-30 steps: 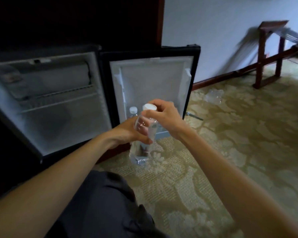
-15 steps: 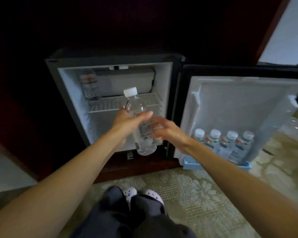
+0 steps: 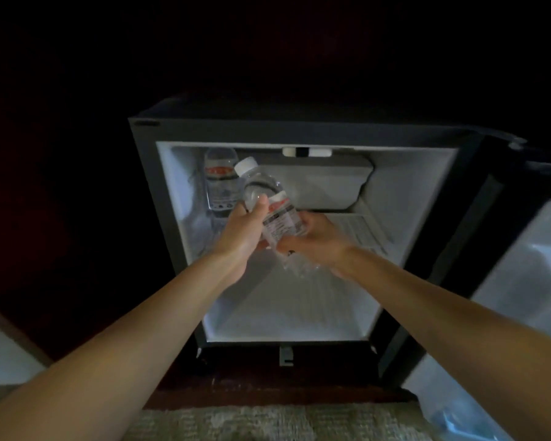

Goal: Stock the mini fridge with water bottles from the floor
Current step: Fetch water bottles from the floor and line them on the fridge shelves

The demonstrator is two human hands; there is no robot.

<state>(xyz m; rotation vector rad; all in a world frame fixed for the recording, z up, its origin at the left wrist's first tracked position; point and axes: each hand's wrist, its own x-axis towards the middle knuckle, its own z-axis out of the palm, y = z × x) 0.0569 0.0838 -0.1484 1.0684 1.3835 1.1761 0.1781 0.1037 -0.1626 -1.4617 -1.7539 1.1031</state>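
Observation:
The mini fridge point(image 3: 306, 130) stands open in front of me, its white inside lit. I hold a clear water bottle point(image 3: 268, 198) with a white cap, tilted so the cap points up and left, just inside the fridge opening at shelf height. My left hand point(image 3: 240, 237) grips its middle from the left. My right hand point(image 3: 315, 240) holds its lower end from the right. A second water bottle point(image 3: 220, 179) with a red label stands at the back left of the wire shelf point(image 3: 360, 230).
The freezer box point(image 3: 318, 183) fills the upper back of the fridge. The open fridge door point(image 3: 522, 281) hangs to the right, its white liner partly in view. Dark cabinet wood surrounds the fridge. Patterned carpet point(image 3: 268, 421) runs along the bottom edge.
I have moved closer to the fridge. The bottle has gone up and into the opening and now tilts left. My right hand has closed on its lower end.

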